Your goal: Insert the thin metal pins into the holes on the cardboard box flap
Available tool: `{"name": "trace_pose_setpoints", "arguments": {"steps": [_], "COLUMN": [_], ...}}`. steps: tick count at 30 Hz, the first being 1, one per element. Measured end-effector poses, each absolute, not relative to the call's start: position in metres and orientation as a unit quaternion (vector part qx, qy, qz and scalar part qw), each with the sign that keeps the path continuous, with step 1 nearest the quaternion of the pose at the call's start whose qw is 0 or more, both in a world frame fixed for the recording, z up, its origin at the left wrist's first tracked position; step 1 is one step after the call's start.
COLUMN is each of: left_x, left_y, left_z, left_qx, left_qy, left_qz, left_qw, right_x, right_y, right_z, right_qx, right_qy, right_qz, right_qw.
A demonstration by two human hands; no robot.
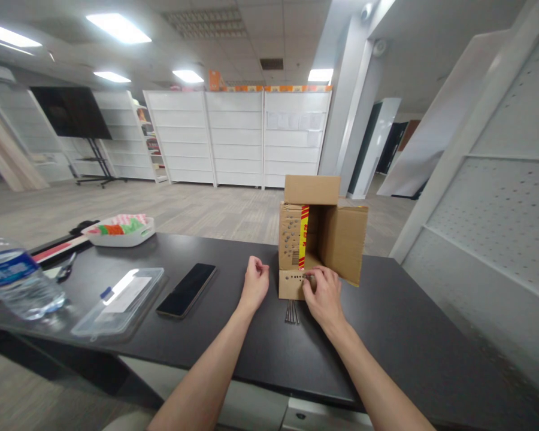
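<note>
An open cardboard box stands on the dark table with its opening towards me, a side flap swung out to the right and another flap raised on top. Dark dots run in a row along its lower front flap, and more stud-like spots dot its left panel. My right hand is at this lower flap, thumb and fingers pinched together at the row; what they hold is too small to tell. To the left of the box, my left hand is closed, its contents hidden. Several nails or screws lie just before the flap.
Left of my hands lie a black phone and a clear plastic case. Farther left are a water bottle, scissors and a white basket with colourful packets. A perforated panel rises on the right.
</note>
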State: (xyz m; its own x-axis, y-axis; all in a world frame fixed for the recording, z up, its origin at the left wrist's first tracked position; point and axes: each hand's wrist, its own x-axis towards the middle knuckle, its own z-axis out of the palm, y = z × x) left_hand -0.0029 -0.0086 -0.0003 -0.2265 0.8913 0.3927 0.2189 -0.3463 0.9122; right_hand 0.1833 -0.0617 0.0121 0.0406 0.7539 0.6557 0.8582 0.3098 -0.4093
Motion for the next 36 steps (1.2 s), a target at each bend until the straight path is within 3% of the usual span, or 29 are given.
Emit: {"name": "trace_pose_setpoints", "arguments": {"steps": [36], "left_x": [-0.0024], "left_y": [-0.0089], "left_z": [-0.0008], "left_qx": [0.549], "left_qy": [0.496], "left_qz": [0.6], "left_qw": [0.304], "right_x": [0.1782], "right_y": [-0.0574], "right_z": [0.0034], "right_qx": [-0.615], "right_qy": [-0.667], "right_qz": [-0.118], "right_qw": [0.404]}}
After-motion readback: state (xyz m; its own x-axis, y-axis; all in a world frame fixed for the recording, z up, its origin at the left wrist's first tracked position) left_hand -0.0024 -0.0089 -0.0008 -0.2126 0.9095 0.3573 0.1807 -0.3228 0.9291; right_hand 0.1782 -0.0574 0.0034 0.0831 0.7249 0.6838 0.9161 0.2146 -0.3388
